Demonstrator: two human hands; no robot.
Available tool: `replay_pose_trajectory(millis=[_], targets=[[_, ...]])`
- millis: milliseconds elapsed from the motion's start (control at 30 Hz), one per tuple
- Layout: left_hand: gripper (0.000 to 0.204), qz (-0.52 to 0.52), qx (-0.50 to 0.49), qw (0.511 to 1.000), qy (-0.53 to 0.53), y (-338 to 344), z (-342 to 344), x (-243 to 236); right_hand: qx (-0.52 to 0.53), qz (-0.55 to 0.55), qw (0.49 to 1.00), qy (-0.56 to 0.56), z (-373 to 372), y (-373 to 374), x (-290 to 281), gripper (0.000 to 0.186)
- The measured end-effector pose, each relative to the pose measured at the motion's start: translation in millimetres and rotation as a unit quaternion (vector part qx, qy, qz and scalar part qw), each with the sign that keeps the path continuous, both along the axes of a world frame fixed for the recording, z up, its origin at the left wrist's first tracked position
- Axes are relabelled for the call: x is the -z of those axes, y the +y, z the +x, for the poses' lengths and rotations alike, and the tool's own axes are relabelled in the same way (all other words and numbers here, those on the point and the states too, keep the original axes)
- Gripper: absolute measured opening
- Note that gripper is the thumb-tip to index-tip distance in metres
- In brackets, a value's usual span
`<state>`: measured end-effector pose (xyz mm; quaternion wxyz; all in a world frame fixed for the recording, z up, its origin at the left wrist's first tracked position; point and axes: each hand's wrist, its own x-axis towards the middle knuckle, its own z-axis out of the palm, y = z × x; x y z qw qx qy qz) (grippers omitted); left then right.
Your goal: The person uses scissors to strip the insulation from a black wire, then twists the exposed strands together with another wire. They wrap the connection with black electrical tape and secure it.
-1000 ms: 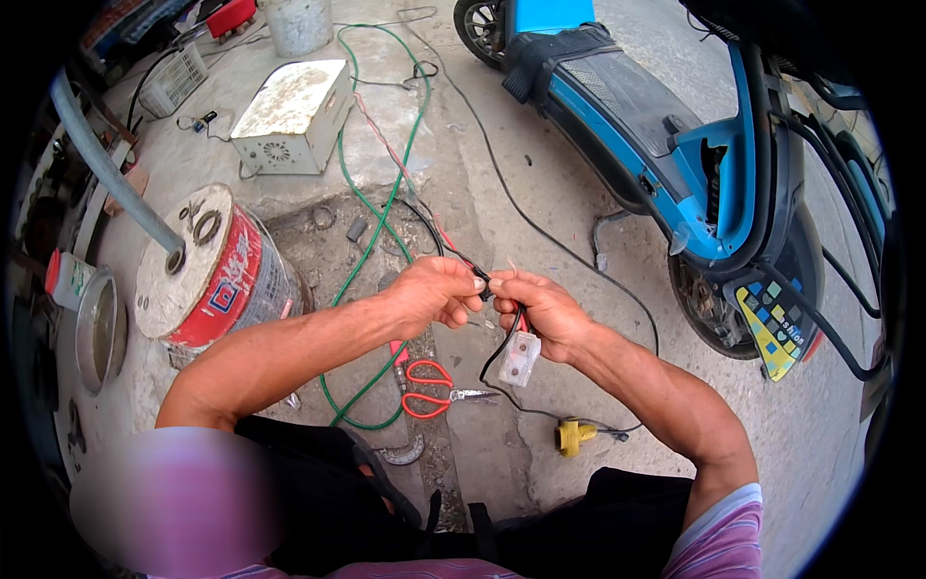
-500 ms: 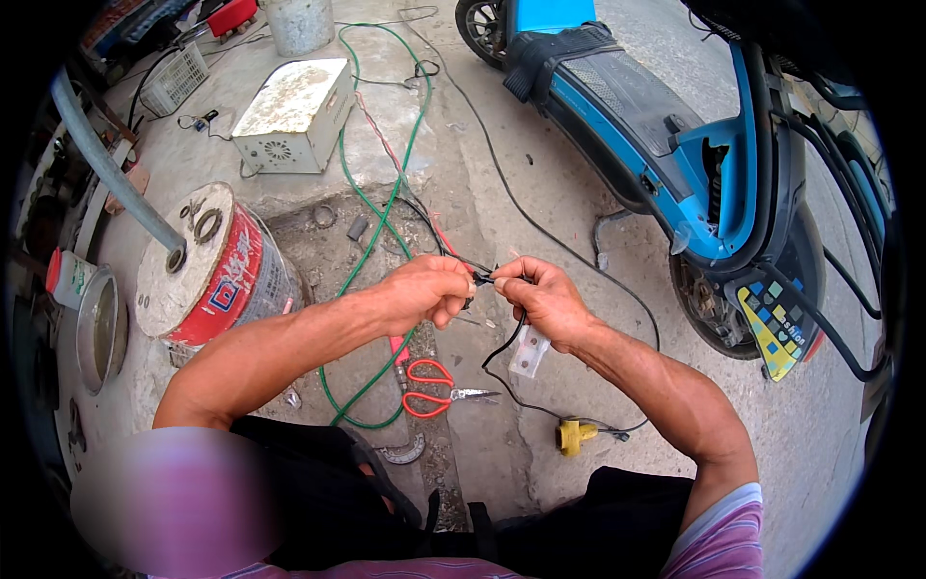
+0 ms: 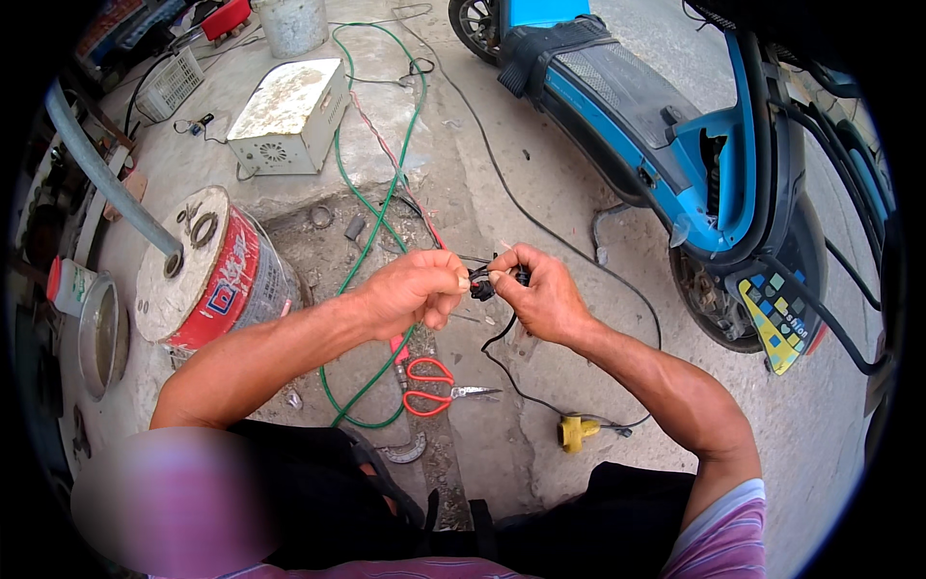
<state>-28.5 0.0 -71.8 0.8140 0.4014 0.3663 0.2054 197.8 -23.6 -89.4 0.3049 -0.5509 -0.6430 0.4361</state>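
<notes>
My left hand (image 3: 417,289) and my right hand (image 3: 543,292) meet in front of me, fingers pinched, a small gap between them. In that gap sits a small black connector (image 3: 482,287) with thin black wires. My right thumb and forefinger grip it, while the left fingertips pinch a wire at its side. A black cable (image 3: 499,338) hangs from beneath my right hand and loops to a yellow plug-like piece (image 3: 575,434) on the ground. Scissors with red handles (image 3: 429,388) lie spread below my left hand.
A green hose (image 3: 340,318) runs along the left. Farther left stand a red-and-white drum (image 3: 207,270) with a grey pipe, a metal basin (image 3: 98,333) and a dirty white metal box (image 3: 289,116). A blue scooter (image 3: 627,125) stands at the right. A curved metal tool (image 3: 403,452) lies near my feet.
The right hand has shifted and turned slightly, so more of the black connector shows. The pale strip with holes below that hand is no longer visible. Both hands stay close together.
</notes>
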Motion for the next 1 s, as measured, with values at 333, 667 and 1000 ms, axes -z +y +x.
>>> replay_pose_trajectory(millis=[333,667,1000], targets=[[0.005,0.298,-0.024,0.944,0.14,21.7,8.9,-8.1,-0.065,-0.046,0.995,0.056,5.5,-1.7,-13.2,0.02],[0.01,0.408,0.011,0.878,0.249,24.5,12.9,-14.2,-0.061,0.088,0.994,-0.025,-4.9,-11.2,-17.8,0.022],[0.01,0.38,0.035,0.913,0.143,28.8,6.3,4.5,-0.01,0.065,0.997,0.035,6.4,-2.2,1.7,0.027]])
